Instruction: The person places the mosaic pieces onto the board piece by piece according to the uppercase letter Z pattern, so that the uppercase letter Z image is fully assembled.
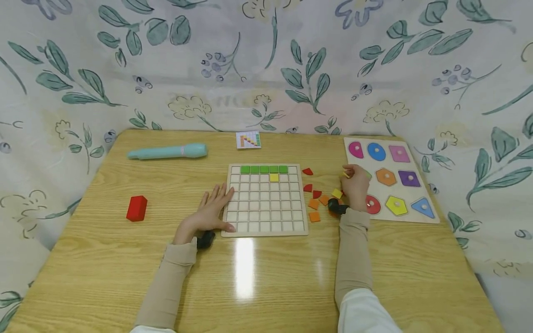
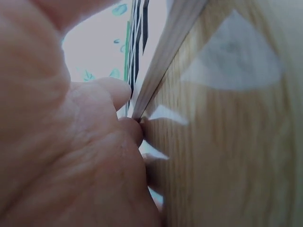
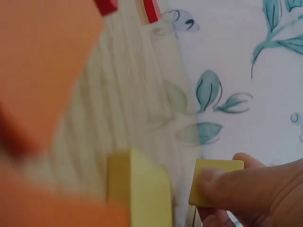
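A white grid board (image 1: 266,208) lies in the middle of the table, with several green square tiles (image 1: 264,169) along its top row and one yellow tile (image 1: 274,177) below them. My left hand (image 1: 210,210) rests along the board's left edge, fingers spread and straight, thumb at the lower corner. Between thumb and fingers my right hand (image 1: 356,185) pinches a yellow square tile (image 3: 215,177), plain in the right wrist view. Under and beside that hand lie loose pieces: orange squares (image 1: 314,217), red quarter-round pieces (image 1: 307,171) and another yellow square (image 1: 337,194).
A shape puzzle board (image 1: 401,196) with knobbed pieces sits at the right, partly behind my right hand. Near the back are a small pattern card (image 1: 248,139) and a turquoise pen-shaped object (image 1: 166,151). A red block (image 1: 136,208) stands on the left.
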Available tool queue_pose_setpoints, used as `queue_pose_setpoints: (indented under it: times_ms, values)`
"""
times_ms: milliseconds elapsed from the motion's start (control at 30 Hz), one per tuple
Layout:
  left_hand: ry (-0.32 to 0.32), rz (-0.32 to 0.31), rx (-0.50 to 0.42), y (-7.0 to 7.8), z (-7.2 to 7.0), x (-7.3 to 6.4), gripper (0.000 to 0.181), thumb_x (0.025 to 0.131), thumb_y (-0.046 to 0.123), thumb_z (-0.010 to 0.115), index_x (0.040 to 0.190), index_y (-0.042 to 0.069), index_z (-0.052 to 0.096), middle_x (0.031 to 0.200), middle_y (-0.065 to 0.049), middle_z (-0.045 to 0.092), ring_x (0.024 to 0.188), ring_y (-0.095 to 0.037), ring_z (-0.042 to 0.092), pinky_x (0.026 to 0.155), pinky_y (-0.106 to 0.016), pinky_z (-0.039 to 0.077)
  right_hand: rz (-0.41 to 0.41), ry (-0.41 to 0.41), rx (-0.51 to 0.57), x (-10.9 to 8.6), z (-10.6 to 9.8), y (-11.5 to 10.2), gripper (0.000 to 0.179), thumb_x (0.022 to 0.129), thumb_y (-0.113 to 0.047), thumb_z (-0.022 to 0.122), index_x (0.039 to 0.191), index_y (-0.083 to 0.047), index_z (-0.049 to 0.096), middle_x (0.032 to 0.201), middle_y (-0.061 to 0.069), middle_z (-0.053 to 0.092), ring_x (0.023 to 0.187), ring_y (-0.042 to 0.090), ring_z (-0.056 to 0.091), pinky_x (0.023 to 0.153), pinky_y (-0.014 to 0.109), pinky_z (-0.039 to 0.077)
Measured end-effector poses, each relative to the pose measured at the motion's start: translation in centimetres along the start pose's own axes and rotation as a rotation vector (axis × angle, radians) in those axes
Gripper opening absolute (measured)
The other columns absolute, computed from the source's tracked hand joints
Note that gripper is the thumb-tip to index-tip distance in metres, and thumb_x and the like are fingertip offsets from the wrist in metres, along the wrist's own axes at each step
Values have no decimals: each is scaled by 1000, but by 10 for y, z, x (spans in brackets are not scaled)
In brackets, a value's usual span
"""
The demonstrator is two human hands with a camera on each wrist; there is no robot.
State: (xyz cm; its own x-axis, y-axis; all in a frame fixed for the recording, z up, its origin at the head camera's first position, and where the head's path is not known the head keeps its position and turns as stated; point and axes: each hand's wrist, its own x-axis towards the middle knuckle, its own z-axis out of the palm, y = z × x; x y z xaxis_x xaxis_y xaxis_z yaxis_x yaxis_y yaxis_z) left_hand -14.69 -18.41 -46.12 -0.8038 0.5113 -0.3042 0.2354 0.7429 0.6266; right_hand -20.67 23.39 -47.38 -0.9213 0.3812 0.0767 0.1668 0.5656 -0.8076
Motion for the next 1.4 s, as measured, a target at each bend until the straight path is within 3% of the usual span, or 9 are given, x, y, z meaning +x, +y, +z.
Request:
queue_pose_setpoints:
  times_ms: [200,433,633,867,1133,1267,1400]
  values:
    - [4,9,1,2,1,0,116,74,37,81,155,2,6,160,-24,-15,145,-44,-23,114,-62,-18,-49,-58,163,-3,15,-23,37,86,6,56,122,1,63,112,24,64,101,38,65,86,40,53]
    - [17,38,-14,6,2,3,112,75,34,81,155,1,9,158,-28,-16,144,-46,-24,117,-61,-12,-101,-226,300,-20,53,-62,31,90,-1,63,121,-2,63,111,18,62,101,33,67,79,32,58]
    - [17,49,-37,5,2,5,115,75,34,81,154,-1,5,158,-28,-16,146,-43,-20,118,-60,-11,-219,-384,272,-42,89,-88,27,89,3,64,116,3,65,104,21,66,96,33,67,82,35,57]
    - [5,52,-36,3,3,5,118,76,35,81,154,-3,0,159,-26,-17,147,-42,-18,118,-59,-11,-283,-499,131,-60,113,-93,23,91,1,62,114,-1,65,101,14,69,94,26,65,85,34,55]
    - [6,61,-33,1,4,5,120,74,36,81,153,-4,0,158,-28,-16,147,-43,-18,118,-60,-11,-284,-537,62,-63,116,-91,25,90,1,64,114,-7,66,102,8,70,98,22,66,89,32,55]
    - [0,65,-35,0,6,6,119,75,36,80,153,-4,-1,158,-27,-17,147,-43,-19,118,-60,-11,-312,-504,102,-55,101,-85,24,91,-3,62,115,-3,66,106,14,70,98,27,65,89,37,54]
    - [2,61,-27,0,4,6,119,76,36,81,153,-3,-1,158,-27,-17,147,-42,-18,118,-59,-11,-268,-452,184,-40,76,-73,26,93,-4,62,118,1,64,108,20,68,99,30,63,88,37,53]
